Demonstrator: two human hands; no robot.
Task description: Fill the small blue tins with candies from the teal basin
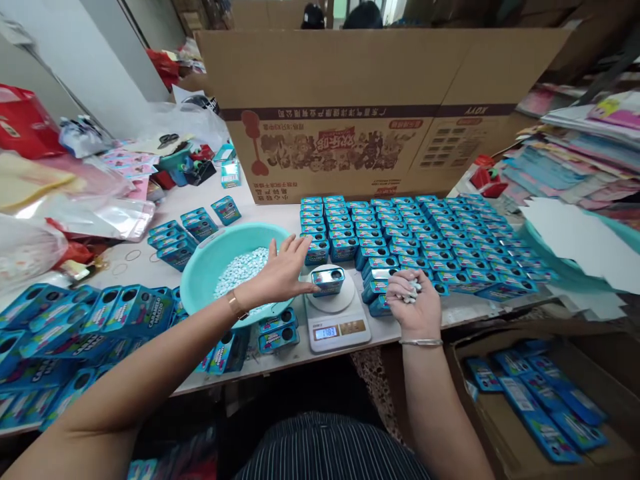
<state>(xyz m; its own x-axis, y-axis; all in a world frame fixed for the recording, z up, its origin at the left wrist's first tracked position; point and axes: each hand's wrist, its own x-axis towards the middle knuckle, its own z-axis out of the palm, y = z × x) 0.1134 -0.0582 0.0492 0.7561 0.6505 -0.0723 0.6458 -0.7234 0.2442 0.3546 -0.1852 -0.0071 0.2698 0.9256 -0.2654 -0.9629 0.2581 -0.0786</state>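
1. Striped clothing (325,447) of the person fills the lower edge, below the table edge (280,373)
2. Left hand (283,273): fingers spread flat, fingertips touching the small blue tin (328,280) that stands on the white scale (336,319)
3. Right hand (414,305): curled shut around a handful of white tablets (413,291), just right of the scale
4. Teal basin (210,267) with white tablets lies under the left wrist
5. Rows of blue tins (425,233) stand behind the scale, before a cardboard box (380,100)
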